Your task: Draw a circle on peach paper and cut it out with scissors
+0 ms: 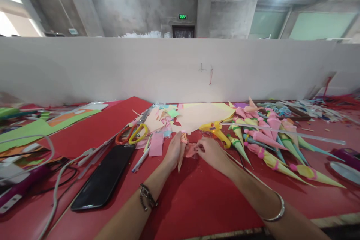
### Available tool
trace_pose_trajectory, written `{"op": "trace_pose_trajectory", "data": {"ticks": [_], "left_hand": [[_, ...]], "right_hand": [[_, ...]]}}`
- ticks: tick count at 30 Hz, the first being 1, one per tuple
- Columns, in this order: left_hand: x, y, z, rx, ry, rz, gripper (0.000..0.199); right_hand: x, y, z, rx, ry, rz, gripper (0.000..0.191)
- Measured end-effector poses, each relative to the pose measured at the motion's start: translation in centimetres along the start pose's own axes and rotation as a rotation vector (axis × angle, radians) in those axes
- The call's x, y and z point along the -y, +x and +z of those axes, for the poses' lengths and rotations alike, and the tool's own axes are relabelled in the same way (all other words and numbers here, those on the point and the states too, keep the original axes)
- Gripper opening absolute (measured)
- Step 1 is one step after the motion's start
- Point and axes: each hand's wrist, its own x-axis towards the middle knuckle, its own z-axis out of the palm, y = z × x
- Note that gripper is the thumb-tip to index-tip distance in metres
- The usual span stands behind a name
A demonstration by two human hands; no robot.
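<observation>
My left hand (173,150) is closed around a peach-coloured paper cone (181,157), its narrow tip pointing down toward me and a pink trim at its upper end. To the right of it, my right hand (209,152) has its fingers drawn together in a pinch. Its fingertips are at the edge of a small, shiny pinkish piece (191,150) between the two hands; what exactly they grip is too small to tell. Just beyond the right hand lies a yellow glue gun (216,131).
Finished-looking paper cones (267,135) in pink, yellow and green are heaped at right, with a clear glue stick (287,132) across them. At left are a black phone (105,178), scissors (137,134), a white cable (57,183) and paper scraps (156,144). A white partition (126,69) stands behind.
</observation>
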Motion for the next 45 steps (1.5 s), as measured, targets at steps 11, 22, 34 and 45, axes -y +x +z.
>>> {"op": "trace_pose_trajectory", "data": {"ticks": [11,22,34,45], "left_hand": [[0.3,0.4,-0.2,0.017,0.034,-0.007,0.030],[0.2,0.2,-0.1,0.013,0.044,-0.002,0.024],[0.0,0.0,0.0,-0.015,0.046,-0.040,0.025],[0.1,0.2,-0.3,-0.004,0.044,-0.086,0.033]], "right_hand": [[0.1,-0.4,-0.4,0.072,0.055,-0.043,0.014],[0.3,-0.3,0.1,0.065,-0.065,0.008,0.014],[0.5,0.2,-1.0,-0.272,0.356,-0.071,0.013],[0.8,0.0,-0.1,-0.129,0.692,-0.076,0.009]]}}
